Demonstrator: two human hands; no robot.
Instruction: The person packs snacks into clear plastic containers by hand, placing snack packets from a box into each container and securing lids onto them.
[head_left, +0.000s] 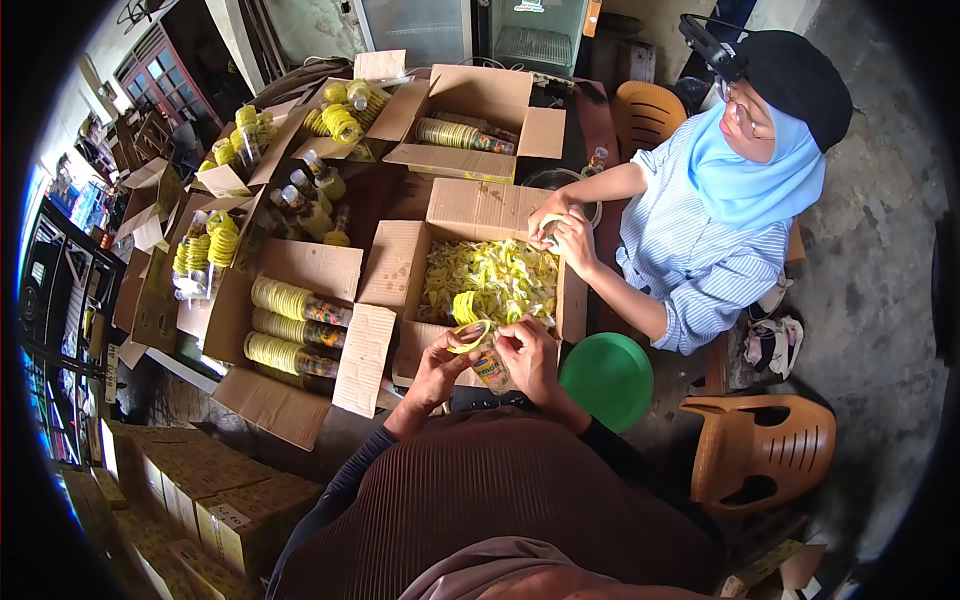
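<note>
My left hand pinches a yellow ring-shaped band in front of my body. Close by on the right, my right hand has its fingertips drawn together near the band's edge; what they hold, if anything, is too small to make out. Between and just below both hands is a clear plastic bottle with a printed label, partly covered by the fingers. Beyond them a short stack of yellow rings rests at the near side of an open carton full of loose yellow strips.
Across on the right, a co-worker handles a yellow ring. A green plastic basin is beside my right arm, near an orange chair. Leftward, an open box holds ring-stacked bottles; more bottles stand behind.
</note>
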